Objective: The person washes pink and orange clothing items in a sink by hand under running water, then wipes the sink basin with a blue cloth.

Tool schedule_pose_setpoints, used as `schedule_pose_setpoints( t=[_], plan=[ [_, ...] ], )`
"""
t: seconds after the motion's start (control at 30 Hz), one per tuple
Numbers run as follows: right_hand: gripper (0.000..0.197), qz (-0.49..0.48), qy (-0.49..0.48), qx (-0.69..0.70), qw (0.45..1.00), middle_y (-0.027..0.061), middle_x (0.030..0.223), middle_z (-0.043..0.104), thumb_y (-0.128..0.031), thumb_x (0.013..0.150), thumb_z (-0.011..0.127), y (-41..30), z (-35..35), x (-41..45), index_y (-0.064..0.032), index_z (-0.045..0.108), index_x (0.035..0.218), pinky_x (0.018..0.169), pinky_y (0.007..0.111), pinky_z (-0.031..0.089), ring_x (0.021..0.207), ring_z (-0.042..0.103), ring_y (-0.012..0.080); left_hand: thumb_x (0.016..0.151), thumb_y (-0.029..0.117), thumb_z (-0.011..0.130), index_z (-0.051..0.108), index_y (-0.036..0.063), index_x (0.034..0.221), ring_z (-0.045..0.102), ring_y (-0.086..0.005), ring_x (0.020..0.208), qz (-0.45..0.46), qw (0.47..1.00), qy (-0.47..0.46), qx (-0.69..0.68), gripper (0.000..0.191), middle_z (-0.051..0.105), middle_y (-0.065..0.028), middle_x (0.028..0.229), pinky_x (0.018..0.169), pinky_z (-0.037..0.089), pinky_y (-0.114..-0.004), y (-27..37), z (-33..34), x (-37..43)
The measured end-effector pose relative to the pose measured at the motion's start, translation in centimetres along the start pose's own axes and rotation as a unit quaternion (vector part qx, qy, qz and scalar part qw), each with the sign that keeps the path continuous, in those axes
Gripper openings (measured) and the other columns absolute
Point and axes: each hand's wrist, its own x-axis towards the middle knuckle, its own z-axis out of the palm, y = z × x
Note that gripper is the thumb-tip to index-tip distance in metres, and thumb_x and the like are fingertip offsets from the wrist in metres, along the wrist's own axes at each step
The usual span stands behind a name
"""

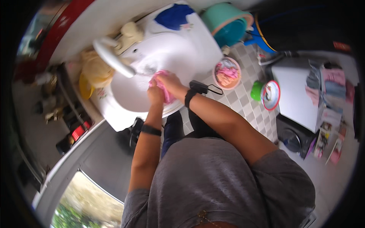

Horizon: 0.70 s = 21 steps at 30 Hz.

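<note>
Both my hands grip a pink cloth (168, 96) over the front part of a white washbasin (125, 98). My left hand (155, 92) is closed around its left side, while my right hand (171, 82) holds it from the upper right. Part of the cloth is hidden by my fingers. The white spout of a faucet (114, 58) reaches over the bowl, just left of my hands. Near the drain, the bowl's bottom looks wet and bright. A dark blue cloth (174, 16) lies on the basin's far ledge.
A pink bucket (239, 81) of bunched clothes stands on the tiled floor (242, 105) to the right. Beyond the basin are nested teal tubs (225, 22). An enamel bowl (270, 95) sits beside a green container (256, 90). Left of the basin hangs a yellowish bag (95, 68).
</note>
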Motion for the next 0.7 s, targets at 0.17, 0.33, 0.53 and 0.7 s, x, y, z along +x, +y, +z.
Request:
schedule_pose_setpoints(
  t=[0.17, 0.33, 0.53, 0.7],
  plan=[
    [0.037, -0.085, -0.049, 0.094, 0.991, 0.0102, 0.101, 0.062, -0.025, 0.083, 0.065, -5.3, -7.1, -3.3, 0.001, 0.056, 0.108, 0.08, 0.027, 0.048, 0.091, 0.06, 0.0165, 0.091, 0.062, 0.042, 0.035, 0.0037, 0.137, 0.046, -0.027, 0.121, 0.074, 0.977, -0.143, -0.137, 0.074, 0.046, -0.0173, 0.13, 0.098, 0.04, -0.042, 3.7, 0.3, -5.7],
    [0.034, -0.113, 0.032, 0.249, 0.961, 0.0083, 0.107, 0.061, -0.02, 0.085, 0.065, -8.3, -18.7, -8.2, -0.0027, 0.055, 0.113, 0.082, 0.028, 0.049, 0.094, 0.06, 0.0162, 0.094, 0.027, 0.051, 0.05, -0.001, 0.125, 0.061, -0.024, 0.097, 0.098, 0.994, -0.041, -0.033, 0.042, 0.06, -0.0157, 0.11, 0.084, 0.05, -0.034, 3.8, -3.2, -4.6],
    [0.043, -0.066, 0.23, 0.204, 0.949, 0.0082, 0.116, 0.058, -0.024, 0.088, 0.062, -1.1, -33.9, -7.1, -0.0017, 0.051, 0.123, 0.088, 0.029, 0.047, 0.104, 0.057, 0.0183, 0.094, 0.019, 0.049, 0.05, -0.0011, 0.123, 0.062, -0.0232, 0.094, 0.113, 0.988, 0.068, -0.076, 0.035, 0.06, -0.0143, 0.108, 0.081, 0.052, -0.033, 3.6, -7.9, -3.0],
    [0.06, 0.154, 0.335, -0.017, 0.929, 0.0101, 0.142, 0.04, -0.043, 0.091, 0.054, 1.3, -36.9, -6.6, -0.0115, 0.04, 0.14, 0.103, 0.044, 0.033, 0.133, 0.033, 0.0211, 0.086, 0.015, 0.061, 0.046, 0.0008, 0.126, 0.059, -0.0243, 0.1, 0.234, 0.944, 0.23, 0.039, 0.045, 0.053, -0.0142, 0.118, 0.082, 0.051, -0.034, 5.4, -9.8, -2.2]
  ],
)
